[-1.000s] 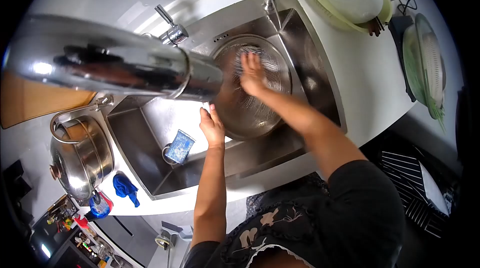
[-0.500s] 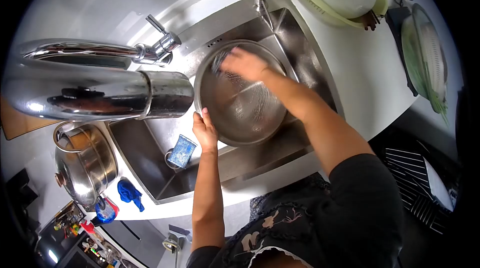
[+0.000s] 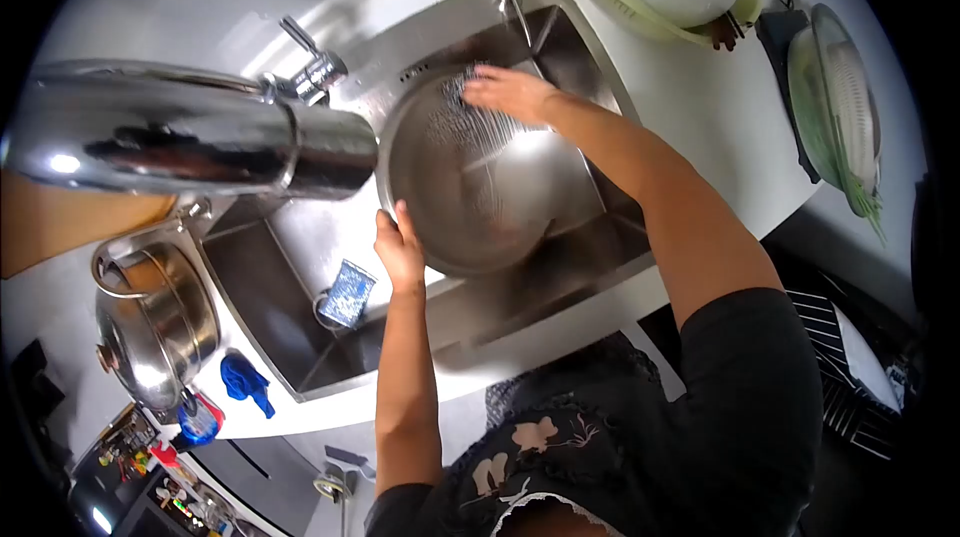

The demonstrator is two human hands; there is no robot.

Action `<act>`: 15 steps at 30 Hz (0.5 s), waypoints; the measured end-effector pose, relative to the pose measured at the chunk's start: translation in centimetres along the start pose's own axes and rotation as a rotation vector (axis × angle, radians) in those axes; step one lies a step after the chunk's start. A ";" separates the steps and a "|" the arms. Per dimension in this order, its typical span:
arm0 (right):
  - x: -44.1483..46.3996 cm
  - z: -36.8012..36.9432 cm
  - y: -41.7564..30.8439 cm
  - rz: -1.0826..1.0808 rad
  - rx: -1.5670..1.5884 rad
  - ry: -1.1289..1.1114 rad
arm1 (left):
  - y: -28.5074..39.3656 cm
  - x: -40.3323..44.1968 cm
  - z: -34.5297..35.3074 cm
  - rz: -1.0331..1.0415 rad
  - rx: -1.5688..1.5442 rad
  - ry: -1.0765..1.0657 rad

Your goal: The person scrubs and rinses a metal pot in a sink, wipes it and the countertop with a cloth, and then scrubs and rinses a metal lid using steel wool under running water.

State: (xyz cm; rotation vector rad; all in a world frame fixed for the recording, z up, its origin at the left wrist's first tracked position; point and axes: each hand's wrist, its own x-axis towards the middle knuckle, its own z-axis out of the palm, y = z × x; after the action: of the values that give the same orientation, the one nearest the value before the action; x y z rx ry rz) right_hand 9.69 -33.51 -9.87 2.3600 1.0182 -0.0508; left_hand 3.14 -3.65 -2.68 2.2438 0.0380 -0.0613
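A wide, round metal pan (image 3: 440, 197) lies tilted in the stainless steel sink (image 3: 250, 267), with suds and wet streaks across its inside. My left hand (image 3: 402, 255) grips the pan's near left rim, thumb up over the edge. Against the far inner wall, my right hand (image 3: 508, 95) presses a dark, shiny scrubber (image 3: 467, 87), mostly hidden beneath the fingers; it looks like steel wool. A blue and white sponge (image 3: 350, 294) rests by the drain at the left of the sink.
A large chrome faucet (image 3: 200, 132) reaches over the sink's left side. On the left counter are a lidded steel pot (image 3: 160, 322) and a blue cloth (image 3: 245, 383). At the back right stand a yellow-green basket (image 3: 620, 2) with a white bowl and a plate with green stalks (image 3: 835, 127).
My right hand has moved up and right along the pan's far inside wall with the scrubber. My left hand still holds the rim. The whole view has shifted slightly.
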 end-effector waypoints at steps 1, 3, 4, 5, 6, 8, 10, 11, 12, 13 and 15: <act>-0.5 -1.7 0.2 0.041 -0.001 0.022 | -0.4 -0.1 0.3 -0.015 -0.030 0.013; -2.5 0.4 -5.0 0.282 0.331 -0.138 | -1.3 -0.2 0.8 -0.021 -0.075 0.066; -4.4 -1.3 -6.6 0.261 0.498 -0.292 | -1.4 -0.1 1.1 -0.038 -0.077 0.085; -5.8 -3.9 -9.0 0.232 0.673 -0.448 | -1.5 -0.4 1.3 -0.061 -0.070 0.102; -5.9 -5.0 -12.0 0.184 0.953 -0.394 | -1.7 -0.4 1.7 -0.013 -0.091 0.134; -3.7 -6.0 -20.3 0.202 1.488 -0.142 | 0.0 -0.6 1.7 -0.083 -0.081 0.101; 0.1 -11.3 -21.7 0.330 2.051 0.149 | 1.5 -0.8 1.3 -0.107 -0.055 0.093; 0.8 -14.7 -18.8 0.391 2.358 0.237 | 1.4 -0.5 1.3 -0.097 -0.065 0.104; 0.1 -14.0 -19.4 0.337 2.207 0.170 | 1.0 -0.3 1.3 -0.093 -0.072 0.113; -1.5 -12.5 -20.6 0.287 2.058 0.108 | 0.5 -0.3 1.2 -0.089 -0.076 0.118; -6.3 -10.5 -18.7 0.065 1.602 -0.267 | -0.8 0.1 1.3 -0.058 -0.108 0.128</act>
State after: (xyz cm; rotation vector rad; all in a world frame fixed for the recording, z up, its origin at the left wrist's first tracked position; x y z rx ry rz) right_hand -9.35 -21.95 -8.48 3.4968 0.8080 -1.6381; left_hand 3.12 -4.11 -4.13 2.1356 0.1714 0.0525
